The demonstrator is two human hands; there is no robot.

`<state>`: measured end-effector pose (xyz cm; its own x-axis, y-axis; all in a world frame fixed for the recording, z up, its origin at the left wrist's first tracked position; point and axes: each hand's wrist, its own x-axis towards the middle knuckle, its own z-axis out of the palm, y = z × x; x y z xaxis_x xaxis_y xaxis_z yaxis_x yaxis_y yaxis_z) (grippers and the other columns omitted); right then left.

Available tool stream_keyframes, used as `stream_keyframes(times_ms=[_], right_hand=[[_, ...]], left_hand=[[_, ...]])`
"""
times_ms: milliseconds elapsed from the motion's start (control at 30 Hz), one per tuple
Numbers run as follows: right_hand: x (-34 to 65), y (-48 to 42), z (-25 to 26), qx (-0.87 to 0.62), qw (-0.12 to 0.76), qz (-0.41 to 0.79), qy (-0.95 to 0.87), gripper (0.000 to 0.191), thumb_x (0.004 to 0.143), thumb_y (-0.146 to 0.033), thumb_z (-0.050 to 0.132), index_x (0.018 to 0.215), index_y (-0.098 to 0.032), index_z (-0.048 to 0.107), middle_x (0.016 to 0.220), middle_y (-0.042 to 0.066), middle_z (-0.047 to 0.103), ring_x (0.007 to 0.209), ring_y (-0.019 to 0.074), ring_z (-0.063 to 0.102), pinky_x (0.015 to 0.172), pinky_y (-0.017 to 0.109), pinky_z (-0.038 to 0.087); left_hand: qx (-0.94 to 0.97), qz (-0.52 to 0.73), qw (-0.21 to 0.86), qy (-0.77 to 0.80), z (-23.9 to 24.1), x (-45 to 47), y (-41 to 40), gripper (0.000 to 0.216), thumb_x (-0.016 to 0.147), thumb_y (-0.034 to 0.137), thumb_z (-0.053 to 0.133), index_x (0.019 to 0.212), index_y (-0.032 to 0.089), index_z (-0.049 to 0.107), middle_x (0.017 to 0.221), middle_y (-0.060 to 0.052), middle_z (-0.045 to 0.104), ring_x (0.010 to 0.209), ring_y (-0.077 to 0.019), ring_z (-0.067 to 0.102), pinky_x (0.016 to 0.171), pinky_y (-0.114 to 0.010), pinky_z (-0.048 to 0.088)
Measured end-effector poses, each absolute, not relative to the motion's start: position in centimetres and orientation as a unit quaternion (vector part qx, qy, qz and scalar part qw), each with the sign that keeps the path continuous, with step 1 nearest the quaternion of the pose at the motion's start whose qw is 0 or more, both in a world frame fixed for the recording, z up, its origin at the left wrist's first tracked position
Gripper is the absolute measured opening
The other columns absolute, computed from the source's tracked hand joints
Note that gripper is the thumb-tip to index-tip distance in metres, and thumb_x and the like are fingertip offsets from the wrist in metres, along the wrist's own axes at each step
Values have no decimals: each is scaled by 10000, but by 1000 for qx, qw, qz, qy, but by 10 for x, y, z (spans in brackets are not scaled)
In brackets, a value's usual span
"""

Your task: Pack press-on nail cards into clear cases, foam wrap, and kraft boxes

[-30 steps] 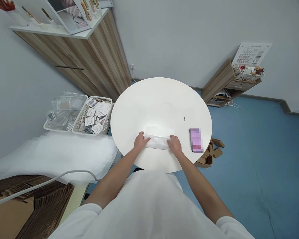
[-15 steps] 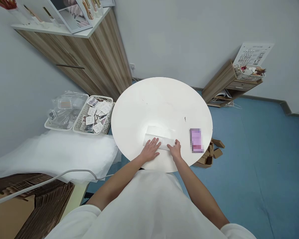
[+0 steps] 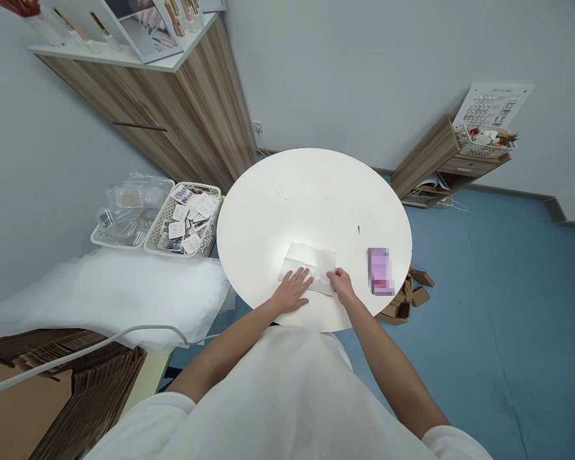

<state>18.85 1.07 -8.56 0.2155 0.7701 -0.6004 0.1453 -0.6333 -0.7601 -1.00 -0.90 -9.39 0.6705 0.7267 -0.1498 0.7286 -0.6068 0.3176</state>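
A folded white sheet (image 3: 312, 255), of thin paper or foam, lies near the front edge of the round white table (image 3: 311, 191). My left hand (image 3: 292, 291) rests flat on the sheet's left part, fingers spread. At the right end, my right hand (image 3: 341, 283) pinches the sheet's edge between thumb and fingers. Whether anything is wrapped inside cannot be made out. To the right of my right hand lies a purple item (image 3: 380, 271), blurred by pixels.
At the left stand a white basket of cards (image 3: 186, 220) and a tray of clear plastic packaging (image 3: 129, 211). A stack of translucent white sheets (image 3: 119, 291) lies nearer me, beside flat cardboard (image 3: 96, 390). Small brown boxes (image 3: 402, 300) sit below the table's right edge.
The sheet's folded flap has opened out on the right, so more of it shows behind my hands. My right hand has turned inward at its edge; my left stays flat.
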Motion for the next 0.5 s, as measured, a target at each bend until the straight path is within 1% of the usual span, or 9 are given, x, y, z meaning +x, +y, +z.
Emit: stream_keyframes(times_ms=[100,200,300,400,500], right_hand=[[187,11,-81,-713,287,556,-316,145,643,-292,501,618,-216,380,540,-41,450,457,91,433,403,212,377],[178,13,-76,-696,294,578,-308,154,659,-271,499,610,-219,362,549,-30,460,482,97,475,446,226,441],[165,16,-74,-679,302,599,-299,142,685,-276,503,629,-216,387,581,-3,505,567,123,548,526,253,503],[156,17,-75,-667,306,612,-294,119,704,-275,506,650,-206,425,621,24,542,647,144,591,586,270,532],[154,16,-76,-663,306,617,-292,74,707,-250,504,687,-195,459,683,41,568,696,152,611,630,277,544]], left_hand=[[898,-5,179,402,-94,-7,-13,631,795,458,431,1349,248,212,1448,-64,161,1330,-255,64,1039,-458,125],[899,-5,187,396,-96,-2,-16,650,778,459,465,1340,233,228,1449,-79,149,1331,-257,52,1038,-463,139],[895,6,211,393,-97,-1,-16,629,772,448,485,1317,221,267,1450,-91,138,1331,-257,55,1037,-463,163],[889,37,252,380,-98,-6,-14,565,796,404,468,1295,198,301,1441,-108,164,1326,-251,101,1037,-443,208],[873,84,271,396,-96,-11,-16,594,822,386,423,1327,143,228,1418,-146,205,1320,-239,137,1039,-418,239]])
